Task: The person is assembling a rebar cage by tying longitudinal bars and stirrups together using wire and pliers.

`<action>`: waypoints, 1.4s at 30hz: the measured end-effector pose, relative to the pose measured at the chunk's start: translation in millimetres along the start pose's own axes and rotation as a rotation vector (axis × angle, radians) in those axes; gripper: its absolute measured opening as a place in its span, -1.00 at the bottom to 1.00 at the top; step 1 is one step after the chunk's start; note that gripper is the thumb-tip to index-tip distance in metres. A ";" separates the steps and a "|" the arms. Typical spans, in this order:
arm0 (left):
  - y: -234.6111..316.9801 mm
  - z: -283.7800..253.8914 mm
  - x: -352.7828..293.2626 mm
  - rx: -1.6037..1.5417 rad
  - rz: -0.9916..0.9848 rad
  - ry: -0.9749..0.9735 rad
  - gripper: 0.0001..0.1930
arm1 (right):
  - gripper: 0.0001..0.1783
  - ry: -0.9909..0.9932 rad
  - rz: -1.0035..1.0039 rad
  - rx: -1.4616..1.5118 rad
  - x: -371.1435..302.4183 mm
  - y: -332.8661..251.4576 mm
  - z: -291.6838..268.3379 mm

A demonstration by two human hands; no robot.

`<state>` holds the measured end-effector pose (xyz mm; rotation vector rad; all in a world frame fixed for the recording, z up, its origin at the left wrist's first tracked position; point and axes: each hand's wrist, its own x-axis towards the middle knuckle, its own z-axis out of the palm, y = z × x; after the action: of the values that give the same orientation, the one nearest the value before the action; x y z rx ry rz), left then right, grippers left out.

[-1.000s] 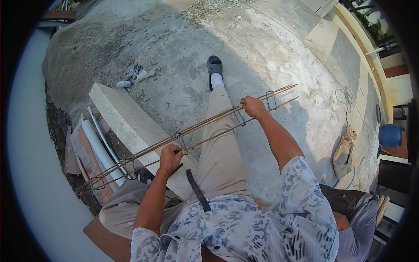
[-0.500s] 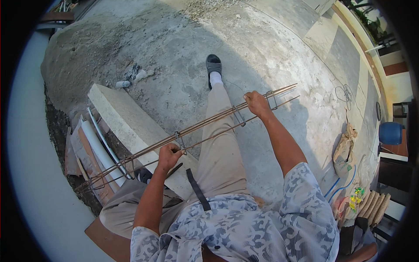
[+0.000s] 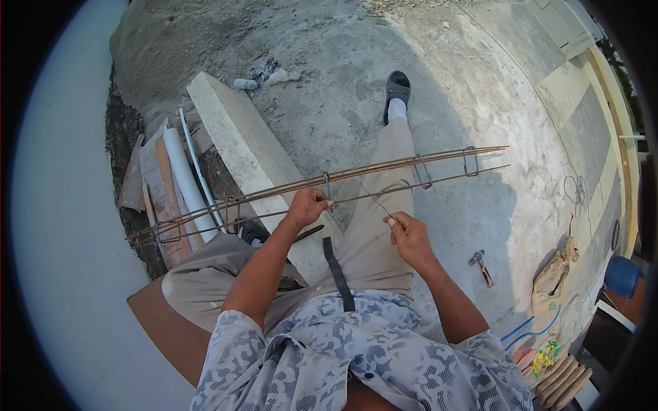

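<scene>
Since a second ago, the right hand [image 3: 409,236] is coming off the far bar, now pinching thin tie wire [image 3: 375,200]. Left hand [image 3: 306,205] is gripping the rebar cage [image 3: 322,186], lying across the lap from eight to two o'clock. Concrete slab [image 3: 240,147] is sitting at eleven, hammer [image 3: 481,264] at four.

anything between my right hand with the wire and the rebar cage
Nothing visible does. The right hand pinches a thin wire leading straight up to the rebar cage, which the left hand grips.
</scene>
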<state>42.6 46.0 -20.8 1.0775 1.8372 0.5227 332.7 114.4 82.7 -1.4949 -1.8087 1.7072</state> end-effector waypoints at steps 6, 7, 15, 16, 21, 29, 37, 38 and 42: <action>1.3 -4.6 4.3 -0.079 -0.088 -0.050 -0.74 | -0.66 -0.157 -0.055 -0.386 -10.4 2.2 33.9; 6.1 -6.6 5.7 -0.051 -0.113 -0.063 -0.73 | -0.65 -0.176 -0.061 -0.375 -8.3 6.2 38.5; 13.7 -10.6 5.4 -0.014 -0.157 -0.011 -0.49 | -0.73 -0.488 0.517 0.105 12.8 -5.6 73.8; 12.3 -9.7 6.2 -0.017 -0.156 0.001 -0.46 | -0.73 -0.476 0.582 0.220 15.0 -3.2 78.4; -0.9 -5.2 11.7 -0.083 -0.156 -0.005 -0.37 | -0.69 -0.449 0.779 0.527 25.8 5.3 102.8; 14.1 -15.0 11.0 -0.065 -0.253 -0.068 -0.60 | -0.73 -0.353 0.646 0.812 17.9 16.2 127.6; 10.7 -15.1 14.2 -0.132 -0.241 -0.082 -0.65 | -0.74 -0.330 0.603 0.803 21.5 27.9 137.7; 10.1 -15.5 15.2 -0.111 -0.234 -0.084 -0.66 | -0.74 -0.323 0.601 0.813 22.3 28.2 137.8; 4.2 -15.7 19.5 -0.111 -0.271 -0.125 -0.59 | -0.75 -0.319 0.596 0.811 24.3 28.5 139.8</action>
<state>27.0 66.0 -19.7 0.7548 1.7868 0.3823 231.6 43.4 7.4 -1.4781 -0.5558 2.6206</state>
